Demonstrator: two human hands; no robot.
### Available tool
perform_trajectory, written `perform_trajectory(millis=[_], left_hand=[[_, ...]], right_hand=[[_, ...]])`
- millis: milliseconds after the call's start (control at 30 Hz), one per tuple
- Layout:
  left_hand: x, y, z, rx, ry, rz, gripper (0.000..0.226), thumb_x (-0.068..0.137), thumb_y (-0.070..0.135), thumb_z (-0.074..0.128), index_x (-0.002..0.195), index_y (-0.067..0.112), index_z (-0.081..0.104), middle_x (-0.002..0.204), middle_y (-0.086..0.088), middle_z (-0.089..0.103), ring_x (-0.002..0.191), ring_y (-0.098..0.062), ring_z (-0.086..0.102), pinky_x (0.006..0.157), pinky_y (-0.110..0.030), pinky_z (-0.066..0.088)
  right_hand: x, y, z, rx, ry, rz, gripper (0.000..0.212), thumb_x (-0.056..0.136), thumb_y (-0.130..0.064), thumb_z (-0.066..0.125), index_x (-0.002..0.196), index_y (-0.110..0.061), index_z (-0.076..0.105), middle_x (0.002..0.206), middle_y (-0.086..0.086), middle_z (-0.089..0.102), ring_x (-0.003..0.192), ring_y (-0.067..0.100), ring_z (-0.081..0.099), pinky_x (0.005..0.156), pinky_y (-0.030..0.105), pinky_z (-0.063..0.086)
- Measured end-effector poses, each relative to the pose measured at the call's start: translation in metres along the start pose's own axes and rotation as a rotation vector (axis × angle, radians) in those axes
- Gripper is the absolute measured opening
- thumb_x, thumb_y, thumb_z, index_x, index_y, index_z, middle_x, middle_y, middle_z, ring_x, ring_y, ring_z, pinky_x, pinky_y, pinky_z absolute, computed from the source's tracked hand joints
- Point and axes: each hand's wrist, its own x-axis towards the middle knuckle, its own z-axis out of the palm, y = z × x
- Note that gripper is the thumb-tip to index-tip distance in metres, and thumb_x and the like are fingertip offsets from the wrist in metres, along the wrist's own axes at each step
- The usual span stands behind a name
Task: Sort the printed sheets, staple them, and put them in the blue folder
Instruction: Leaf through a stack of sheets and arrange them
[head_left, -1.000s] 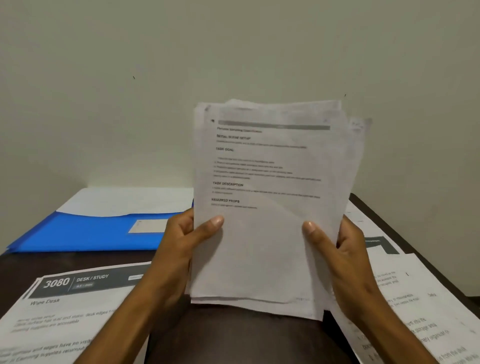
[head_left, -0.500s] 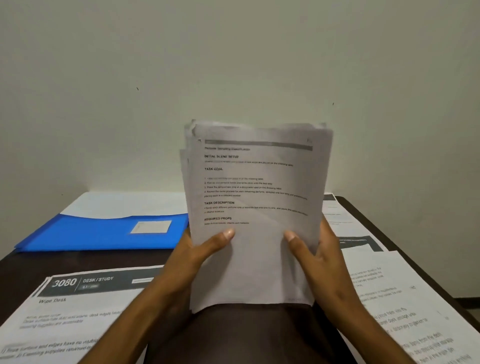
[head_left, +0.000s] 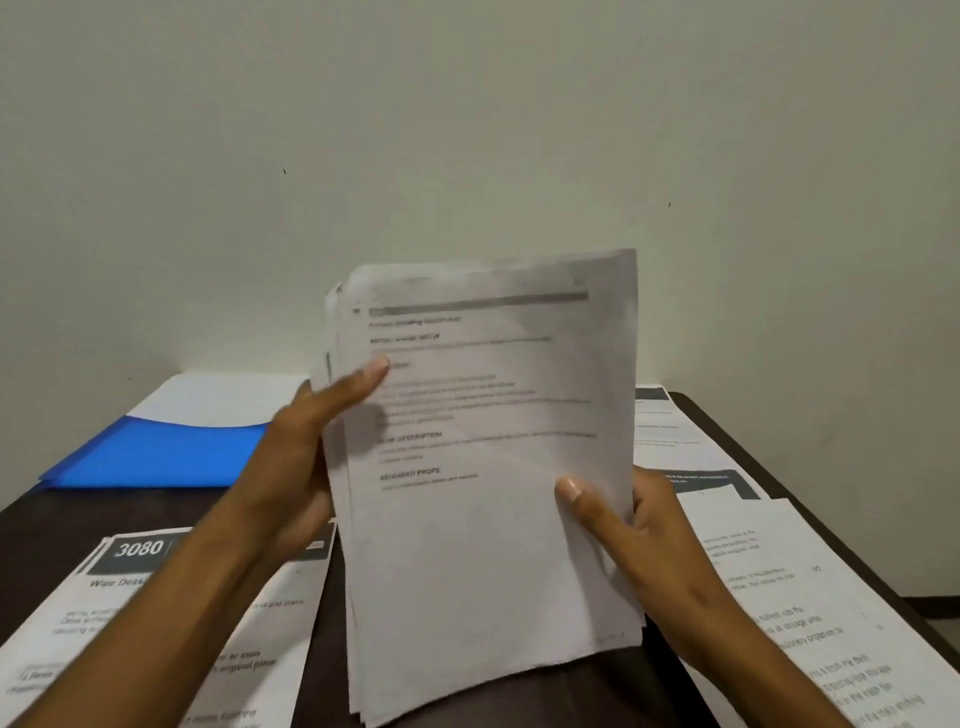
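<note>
Printed sheets, one stack (head_left: 483, 467): held upright at centre frame above the dark desk (head_left: 332, 675), text side to the camera, edges roughly squared but fanned slightly along the left side and bottom.
Right hand (head_left: 639, 540): grips the stack's lower right edge, thumb on the front page, fingers hidden behind.
Left hand (head_left: 306, 457): at the stack's left edge, thumb laid straight across the front page; fingers hidden behind the paper, so a full grip cannot be confirmed.
Blue folder (head_left: 161, 452): lies flat at mid-left of the frame, near the wall, well apart from the stack, a white sheet showing at its far side.
Loose pages (head_left: 171, 618): lower left, headed "3080"; further pages (head_left: 779, 597) lower right.
Stapler: none in view.
Step, by judgement: sorting and squaring, stapling not begun. The next move calls for tapping the edges flush, then locating a stapler and holding one corner aligned.
</note>
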Motion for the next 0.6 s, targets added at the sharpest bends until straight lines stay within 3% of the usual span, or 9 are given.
perform_trajectory(millis=[67, 133, 233, 300, 367, 433, 500, 533, 600], left_hand=[[0.0, 0.004, 0.002, -0.056, 0.007, -0.044, 0.043, 0.087, 0.027, 0.069, 0.129, 0.016, 0.072, 0.124, -0.015, 0.076, 0.108, -0.034, 0.076, 0.082, -0.044, 0.065], [0.0, 0.004, 0.003, -0.028, -0.014, -0.062, 0.032, 0.082, 0.021, 0.076, 0.113, 0.019, 0.082, 0.121, -0.015, 0.077, 0.105, -0.034, 0.077, 0.078, -0.044, 0.066], [-0.003, 0.007, 0.003, -0.032, -0.037, -0.016, 0.022, 0.081, 0.026, 0.069, 0.093, 0.022, 0.087, 0.11, -0.013, 0.08, 0.097, -0.031, 0.079, 0.072, -0.04, 0.066], [-0.004, 0.009, 0.004, 0.044, -0.069, -0.019, 0.023, 0.081, 0.025, 0.072, 0.099, 0.023, 0.086, 0.11, -0.011, 0.08, 0.095, -0.028, 0.079, 0.072, -0.037, 0.065], [-0.006, 0.01, 0.008, 0.14, -0.107, -0.046, 0.036, 0.079, 0.029, 0.072, 0.114, 0.027, 0.08, 0.116, -0.01, 0.079, 0.101, -0.028, 0.078, 0.075, -0.037, 0.066], [-0.006, 0.011, 0.014, 0.105, -0.091, -0.04, 0.027, 0.083, 0.029, 0.074, 0.108, 0.027, 0.083, 0.115, -0.009, 0.08, 0.099, -0.027, 0.079, 0.074, -0.038, 0.066], [-0.004, 0.01, 0.02, 0.016, -0.092, -0.056, 0.027, 0.09, 0.034, 0.065, 0.104, 0.023, 0.086, 0.116, -0.011, 0.079, 0.101, -0.029, 0.078, 0.078, -0.042, 0.066], [-0.003, 0.008, 0.022, 0.021, -0.087, -0.096, 0.034, 0.093, 0.037, 0.06, 0.112, 0.02, 0.083, 0.12, -0.012, 0.078, 0.105, -0.031, 0.077, 0.083, -0.045, 0.065], [0.0, 0.002, 0.022, 0.06, -0.088, -0.175, 0.044, 0.096, 0.043, 0.059, 0.128, 0.017, 0.075, 0.125, -0.014, 0.076, 0.112, -0.033, 0.075, 0.09, -0.047, 0.063]], right_hand=[[-0.008, 0.001, 0.005, -0.021, -0.044, 0.035, 0.006, 0.094, -0.032, 0.067, 0.099, -0.031, 0.07, 0.089, -0.02, 0.078, 0.084, 0.004, 0.076, 0.067, 0.016, 0.058], [-0.013, 0.003, 0.008, -0.031, -0.056, 0.051, 0.008, 0.092, -0.03, 0.071, 0.099, -0.034, 0.068, 0.089, -0.028, 0.076, 0.087, -0.005, 0.073, 0.068, 0.013, 0.055], [-0.015, 0.003, 0.009, 0.024, -0.008, 0.088, 0.039, 0.079, -0.058, 0.08, 0.11, -0.041, 0.064, 0.096, -0.028, 0.075, 0.094, 0.003, 0.074, 0.072, 0.016, 0.058], [-0.015, 0.004, 0.007, -0.033, 0.001, 0.109, 0.053, 0.068, -0.073, 0.078, 0.11, -0.046, 0.061, 0.098, -0.031, 0.074, 0.095, 0.003, 0.073, 0.075, 0.016, 0.058], [-0.017, -0.001, 0.005, -0.056, -0.042, 0.08, 0.042, 0.073, -0.063, 0.08, 0.107, -0.045, 0.062, 0.097, -0.032, 0.073, 0.095, -0.004, 0.071, 0.075, 0.014, 0.059], [-0.017, -0.007, 0.003, -0.003, -0.055, 0.051, 0.03, 0.081, -0.044, 0.076, 0.109, -0.039, 0.067, 0.101, -0.022, 0.078, 0.097, 0.002, 0.074, 0.083, 0.024, 0.062], [-0.016, -0.01, 0.001, 0.068, -0.049, 0.055, 0.019, 0.087, -0.032, 0.073, 0.106, -0.035, 0.07, 0.1, -0.015, 0.08, 0.095, 0.007, 0.077, 0.079, 0.024, 0.062], [-0.017, -0.011, 0.002, 0.073, -0.051, 0.071, 0.017, 0.089, -0.029, 0.073, 0.106, -0.034, 0.071, 0.099, -0.014, 0.08, 0.093, 0.007, 0.077, 0.078, 0.023, 0.062], [-0.018, -0.009, 0.002, 0.036, -0.086, 0.132, 0.018, 0.093, -0.03, 0.072, 0.112, -0.029, 0.072, 0.101, -0.006, 0.081, 0.092, 0.014, 0.079, 0.084, 0.036, 0.065]])
